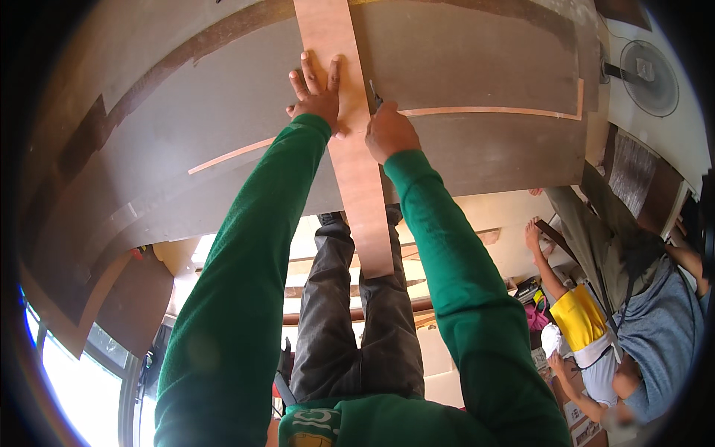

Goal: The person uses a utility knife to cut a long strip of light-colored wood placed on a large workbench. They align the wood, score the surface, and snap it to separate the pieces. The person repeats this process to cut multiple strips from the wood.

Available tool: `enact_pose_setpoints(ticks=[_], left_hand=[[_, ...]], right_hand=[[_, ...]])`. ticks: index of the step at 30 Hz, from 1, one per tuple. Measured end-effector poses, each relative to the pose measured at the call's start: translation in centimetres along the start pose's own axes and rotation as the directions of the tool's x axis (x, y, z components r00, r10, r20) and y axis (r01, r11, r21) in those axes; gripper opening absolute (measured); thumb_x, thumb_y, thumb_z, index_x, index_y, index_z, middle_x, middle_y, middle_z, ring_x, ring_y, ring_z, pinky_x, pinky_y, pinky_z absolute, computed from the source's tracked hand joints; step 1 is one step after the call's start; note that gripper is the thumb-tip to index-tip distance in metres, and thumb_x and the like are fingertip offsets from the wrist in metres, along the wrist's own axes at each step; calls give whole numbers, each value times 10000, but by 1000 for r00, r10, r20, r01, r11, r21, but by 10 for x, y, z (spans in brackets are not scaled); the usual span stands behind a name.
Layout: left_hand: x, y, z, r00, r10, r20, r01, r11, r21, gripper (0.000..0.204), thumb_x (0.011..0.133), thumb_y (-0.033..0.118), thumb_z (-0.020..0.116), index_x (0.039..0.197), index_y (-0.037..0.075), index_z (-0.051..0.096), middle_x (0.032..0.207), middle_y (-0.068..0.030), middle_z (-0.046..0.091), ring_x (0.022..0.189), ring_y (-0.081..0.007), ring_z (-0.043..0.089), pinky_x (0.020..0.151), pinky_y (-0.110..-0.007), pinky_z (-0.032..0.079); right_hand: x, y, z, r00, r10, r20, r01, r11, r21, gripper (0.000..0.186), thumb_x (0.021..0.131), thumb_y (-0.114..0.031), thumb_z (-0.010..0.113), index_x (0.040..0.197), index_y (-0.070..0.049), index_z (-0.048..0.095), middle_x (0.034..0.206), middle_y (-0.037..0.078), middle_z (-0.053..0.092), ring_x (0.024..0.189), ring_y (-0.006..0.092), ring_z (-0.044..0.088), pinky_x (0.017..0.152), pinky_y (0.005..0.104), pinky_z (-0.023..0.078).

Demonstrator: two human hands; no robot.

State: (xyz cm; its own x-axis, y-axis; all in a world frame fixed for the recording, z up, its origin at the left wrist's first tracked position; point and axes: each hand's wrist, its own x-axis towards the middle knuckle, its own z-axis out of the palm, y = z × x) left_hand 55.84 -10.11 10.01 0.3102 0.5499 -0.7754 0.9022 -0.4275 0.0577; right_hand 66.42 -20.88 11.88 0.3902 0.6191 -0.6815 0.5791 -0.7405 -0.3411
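Observation:
A long flat reddish-brown strip of board [370, 208] lies across the table's near edge and overhangs toward my legs. My left hand [319, 95] rests on its left side, fingers spread and palm down. At its right edge, my right hand [391, 132] is closed around a slim dark tool [377, 97] with a thin grey tip; the grip hides most of it. A narrow orange-brown strip [491, 110] lies crosswise on the table to the right, bent at its far end. Another narrow length [231, 155] shows left of my left forearm.
The wide brown tabletop [477, 67] has a darker band along its far side. A round fan [649, 78] stands at the far right. Two people are at the right, one in a yellow top [577, 316], the other in grey-blue cloth [663, 328]. Brown panels [134, 302] stand at the left near a bright window.

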Motion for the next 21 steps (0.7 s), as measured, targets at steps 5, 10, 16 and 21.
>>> enact_pose_setpoints(ticks=[5, 10, 16, 21], left_hand=[[-1, 1, -4, 1000, 4, 13, -3, 1000, -30, 1534, 637, 325, 971, 1592, 325, -229, 1600, -289, -328, 1515, -560, -2, 1026, -672, 478], [-2, 1, -3, 1000, -5, 12, 6, 999, -45, 1534, 638, 294, 971, 1592, 329, -230, 1598, -291, -333, 1516, -560, -17, 1035, -678, 463], [1, 2, 0, 999, -31, 20, 30, 999, 25, 1528, 656, 382, 959, 1580, 338, -258, 1604, -280, -329, 1512, -569, -22, 1030, -635, 485], [5, 0, 5, 999, 2, -45, -2, 1000, -8, 1533, 649, 321, 967, 1585, 337, -247, 1598, -296, -328, 1506, -581, -28, 1057, -657, 446]], right_hand=[[18, -6, 3, 1000, -1, -1, 1, 1000, -6, 306, 956, -175, 597, 1072, 71, 458, 937, 341, 688, 931, 491, 684, 832, 548, 552], [22, -12, 3, 998, 29, 57, -31, 999, 26, 316, 933, -130, 610, 1130, 66, 460, 1016, 325, 695, 1010, 461, 685, 886, 529, 551], [30, -14, 4, 993, -115, 39, 119, 986, -116, 371, 904, -149, 661, 1225, 24, 594, 1119, 252, 707, 1089, 407, 683, 920, 479, 558], [40, -36, -28, 970, -69, 235, 108, 981, -158, 216, 888, -114, 636, 1023, 21, 737, 1121, 249, 709, 1048, 403, 691, 901, 460, 564]])
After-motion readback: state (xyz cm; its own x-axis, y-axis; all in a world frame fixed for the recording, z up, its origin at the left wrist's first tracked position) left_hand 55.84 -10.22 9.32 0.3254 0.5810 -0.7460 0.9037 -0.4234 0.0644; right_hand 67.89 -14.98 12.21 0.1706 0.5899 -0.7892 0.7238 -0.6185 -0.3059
